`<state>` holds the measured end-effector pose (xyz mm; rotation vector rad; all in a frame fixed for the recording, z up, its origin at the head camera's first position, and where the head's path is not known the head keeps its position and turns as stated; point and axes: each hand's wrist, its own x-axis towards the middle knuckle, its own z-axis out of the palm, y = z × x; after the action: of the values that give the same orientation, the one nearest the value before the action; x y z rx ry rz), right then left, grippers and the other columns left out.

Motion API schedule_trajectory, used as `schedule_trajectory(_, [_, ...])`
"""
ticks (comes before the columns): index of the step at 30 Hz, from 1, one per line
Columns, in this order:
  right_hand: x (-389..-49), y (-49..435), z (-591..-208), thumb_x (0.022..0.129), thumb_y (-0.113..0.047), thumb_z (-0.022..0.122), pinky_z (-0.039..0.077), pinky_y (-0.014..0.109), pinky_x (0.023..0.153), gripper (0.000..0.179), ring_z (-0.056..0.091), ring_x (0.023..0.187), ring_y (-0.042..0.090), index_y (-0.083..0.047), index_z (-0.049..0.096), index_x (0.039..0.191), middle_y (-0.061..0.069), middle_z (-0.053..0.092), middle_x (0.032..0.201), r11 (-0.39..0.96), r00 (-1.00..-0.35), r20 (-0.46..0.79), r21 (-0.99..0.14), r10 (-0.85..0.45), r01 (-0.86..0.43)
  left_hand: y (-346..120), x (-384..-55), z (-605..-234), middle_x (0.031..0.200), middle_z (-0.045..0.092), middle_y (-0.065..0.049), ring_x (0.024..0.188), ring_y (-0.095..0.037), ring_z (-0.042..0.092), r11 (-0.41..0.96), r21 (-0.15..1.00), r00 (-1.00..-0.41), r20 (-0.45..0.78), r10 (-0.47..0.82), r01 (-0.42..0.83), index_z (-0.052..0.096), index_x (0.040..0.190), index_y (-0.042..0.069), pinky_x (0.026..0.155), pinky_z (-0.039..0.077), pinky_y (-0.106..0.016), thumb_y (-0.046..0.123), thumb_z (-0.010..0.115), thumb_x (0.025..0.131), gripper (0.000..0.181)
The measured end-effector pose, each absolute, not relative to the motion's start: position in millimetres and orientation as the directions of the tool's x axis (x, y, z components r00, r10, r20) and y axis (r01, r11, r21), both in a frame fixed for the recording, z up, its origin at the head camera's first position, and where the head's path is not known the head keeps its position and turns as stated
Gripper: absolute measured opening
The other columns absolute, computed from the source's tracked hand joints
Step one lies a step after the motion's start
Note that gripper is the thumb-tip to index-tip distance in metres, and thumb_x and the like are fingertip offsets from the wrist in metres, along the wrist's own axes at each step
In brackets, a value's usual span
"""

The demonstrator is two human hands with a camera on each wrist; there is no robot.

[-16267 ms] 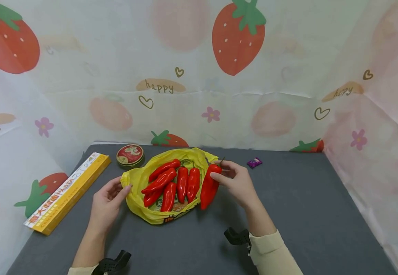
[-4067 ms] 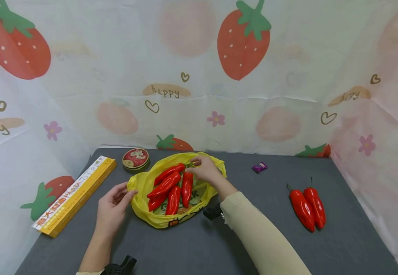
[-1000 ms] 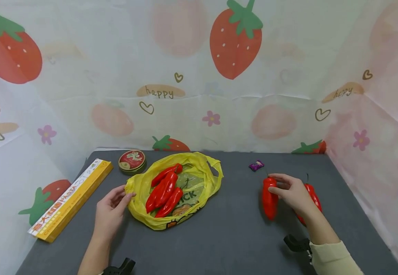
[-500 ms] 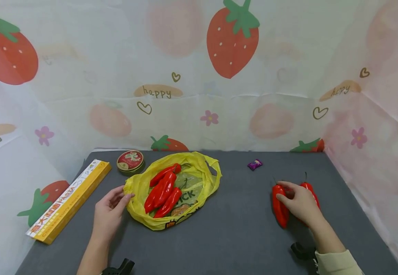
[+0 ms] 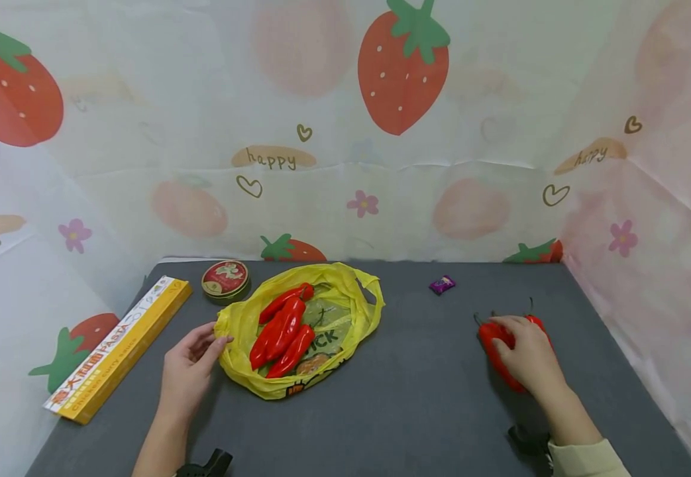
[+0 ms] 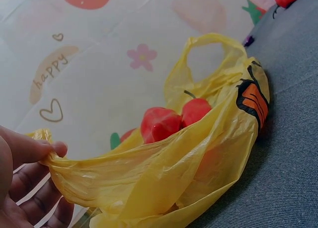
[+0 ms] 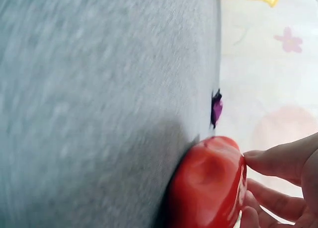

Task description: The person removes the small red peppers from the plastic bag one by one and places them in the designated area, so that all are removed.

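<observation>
At the left edge of a crinkled yellow plastic bag [image 5: 366, 321], my left hand [image 5: 184, 371] pinches the rim between thumb and fingers. The left wrist view shows the thumb pressing the gathered plastic [image 6: 124, 178]. Several glossy red chili peppers [image 5: 285, 331] lie inside the bag, towards its left side. Far to the right, my right hand [image 5: 530, 354] holds a red chili pepper [image 5: 494, 348] low over the table, thumb on its near side. In the right wrist view this pepper [image 7: 208, 183] sits close to the cloth. Other red peppers [image 5: 538, 323] are mostly hidden behind the right hand.
A yellow and white pasta box [image 5: 121, 351] lies slanted at the left. Behind the bag's left side stands a round red-topped tin [image 5: 226, 281]. A small purple-wrapped candy [image 5: 442, 285] lies at the back right. A strawberry-print curtain [image 5: 333, 199] borders the dark grey table [image 5: 381, 424].
Several peppers have gone from the bag to the right side of the table. Over the last second, my right hand moved a pepper right, beside the others there. The left hand stays on the rim.
</observation>
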<state>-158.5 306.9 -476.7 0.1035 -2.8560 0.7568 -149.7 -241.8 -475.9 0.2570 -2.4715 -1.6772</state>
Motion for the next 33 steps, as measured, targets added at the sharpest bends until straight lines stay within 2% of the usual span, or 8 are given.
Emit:
schedule_trajectory(6, [-155, 312, -478, 0.091, -0.006, 0.069, 0.045, 0.069, 0.095, 0.037, 0.053, 0.117, 0.052, 0.0, 0.065, 0.128, 0.031, 0.058, 0.132, 0.873, -0.979, 0.205, -0.479, 0.01, -0.092, -241, -149, -474, 0.121, 0.07, -0.007, 0.101, -0.002, 0.063, 0.362, 0.93, -0.975, 0.011, -0.222, -0.072, 0.059, 0.138, 0.015, 0.085, 0.051, -0.009, 0.036, 0.063, 0.1, 0.044])
schedule_trajectory(15, [-153, 301, -467, 0.094, -0.017, 0.072, 0.05, 0.063, 0.092, 0.039, 0.06, 0.113, 0.043, -0.003, 0.065, 0.129, 0.026, 0.063, 0.131, 0.826, -0.977, 0.214, -0.552, 0.006, -0.116, -243, -149, -475, 0.118, 0.071, -0.004, 0.101, -0.002, 0.063, 0.363, 0.931, -0.976, 0.031, -0.214, -0.05, 0.059, 0.138, 0.014, 0.086, 0.051, -0.01, 0.037, 0.062, 0.1, 0.044])
schedule_trajectory(20, [-158, 282, -456, 0.093, -0.018, 0.074, 0.055, 0.058, 0.088, 0.04, 0.067, 0.105, 0.038, -0.005, 0.066, 0.129, 0.023, 0.068, 0.122, 0.783, -0.974, 0.228, -0.605, -0.003, -0.144, -244, -149, -476, 0.118, 0.071, -0.005, 0.101, -0.001, 0.063, 0.364, 0.93, -0.976, 0.035, -0.215, -0.047, 0.059, 0.137, 0.014, 0.086, 0.051, -0.01, 0.037, 0.062, 0.1, 0.044])
schedule_trajectory(25, [-170, 255, -448, 0.093, -0.019, 0.074, 0.058, 0.051, 0.083, 0.04, 0.069, 0.103, 0.034, -0.008, 0.066, 0.13, 0.018, 0.069, 0.124, 0.738, -0.969, 0.242, -0.644, -0.054, -0.202, -244, -149, -477, 0.118, 0.071, -0.005, 0.101, -0.002, 0.064, 0.364, 0.93, -0.975, 0.036, -0.218, -0.047, 0.059, 0.137, 0.014, 0.086, 0.051, -0.01, 0.037, 0.063, 0.1, 0.044])
schedule_trajectory(33, [-194, 206, -436, 0.094, -0.021, 0.074, 0.057, 0.05, 0.091, 0.039, 0.069, 0.107, 0.028, -0.013, 0.066, 0.131, 0.012, 0.068, 0.129, 0.637, -0.964, 0.23, -0.726, -0.129, -0.259, -245, -149, -476, 0.118, 0.071, -0.003, 0.102, -0.003, 0.063, 0.358, 0.933, -0.974, 0.042, -0.222, -0.042, 0.06, 0.137, 0.015, 0.086, 0.051, -0.01, 0.037, 0.063, 0.1, 0.044])
